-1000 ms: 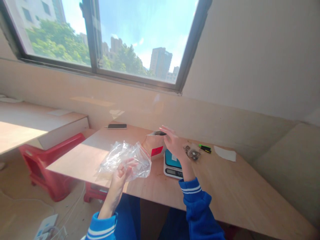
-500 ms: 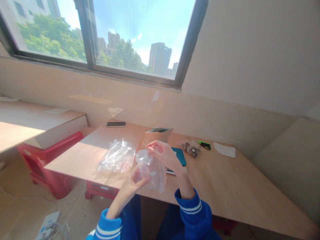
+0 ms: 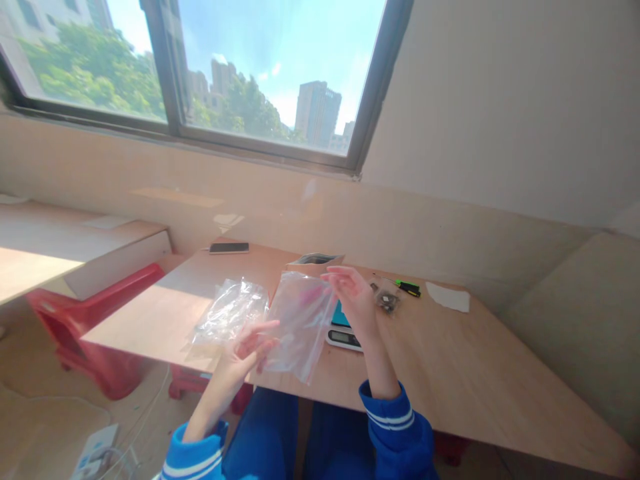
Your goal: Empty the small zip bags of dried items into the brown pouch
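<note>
A clear plastic zip bag is spread out upright in front of me, above the table's near edge. My right hand pinches its upper right corner between thumb and fingers. At the lower left edge, my left hand is on the bag, index finger and thumb toward me, other fingertips partly hidden by the plastic. Behind it stands an open brown paper pouch, mostly covered. A pile of clear plastic bags lies left of my left hand. Beneath my right forearm, a white digital scale with a blue-green top shows in part.
Farther right on the table lie a small clear bag of dark parts, a green and black cutter-like tool and a white paper piece. A phone rests at the back left. Red plastic stools stand beside and below.
The crumpled bag has been spread flat and upright. My hands have moved apart, the left one leftward and the right one to the right and up. More of the scale shows.
</note>
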`<state>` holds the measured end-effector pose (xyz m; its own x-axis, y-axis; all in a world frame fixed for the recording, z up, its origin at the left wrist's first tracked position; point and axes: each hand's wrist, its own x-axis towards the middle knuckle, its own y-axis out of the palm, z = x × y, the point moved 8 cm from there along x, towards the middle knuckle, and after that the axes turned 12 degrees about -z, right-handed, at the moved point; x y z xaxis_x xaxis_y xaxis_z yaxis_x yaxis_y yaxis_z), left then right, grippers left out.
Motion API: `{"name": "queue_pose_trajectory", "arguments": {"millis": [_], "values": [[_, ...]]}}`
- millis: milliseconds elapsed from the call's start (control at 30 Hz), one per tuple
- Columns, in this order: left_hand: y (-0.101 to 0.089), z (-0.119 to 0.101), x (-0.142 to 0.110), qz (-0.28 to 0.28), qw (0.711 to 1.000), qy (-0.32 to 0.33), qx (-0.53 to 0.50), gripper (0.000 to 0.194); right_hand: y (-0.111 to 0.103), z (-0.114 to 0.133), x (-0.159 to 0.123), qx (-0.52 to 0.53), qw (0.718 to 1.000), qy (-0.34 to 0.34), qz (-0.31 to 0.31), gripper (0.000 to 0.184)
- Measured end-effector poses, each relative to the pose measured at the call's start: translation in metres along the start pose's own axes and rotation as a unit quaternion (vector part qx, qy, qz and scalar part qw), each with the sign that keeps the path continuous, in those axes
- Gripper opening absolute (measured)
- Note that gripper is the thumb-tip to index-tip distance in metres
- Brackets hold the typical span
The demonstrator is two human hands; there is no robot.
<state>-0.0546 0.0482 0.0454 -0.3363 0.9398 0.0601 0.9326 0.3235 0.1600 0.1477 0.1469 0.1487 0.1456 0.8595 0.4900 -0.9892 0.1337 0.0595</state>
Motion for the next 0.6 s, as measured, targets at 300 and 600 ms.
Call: {"name": "queue_pose_trajectory", "arguments": {"millis": [300, 600], "values": [[-0.101, 0.011, 0.019, -0.253, 0.967, 0.001, -0.025, 0.056, -0.113, -0.103, 0.051, -0.361, 0.914, -0.003, -0.185, 0.030], [-0.110, 0.017, 0.061, -0.275, 0.951, 0.009, 0.141, 0.056, -0.141, -0.168, 0.071, -0.516, 0.818, 0.080, -0.242, 0.039]]}}
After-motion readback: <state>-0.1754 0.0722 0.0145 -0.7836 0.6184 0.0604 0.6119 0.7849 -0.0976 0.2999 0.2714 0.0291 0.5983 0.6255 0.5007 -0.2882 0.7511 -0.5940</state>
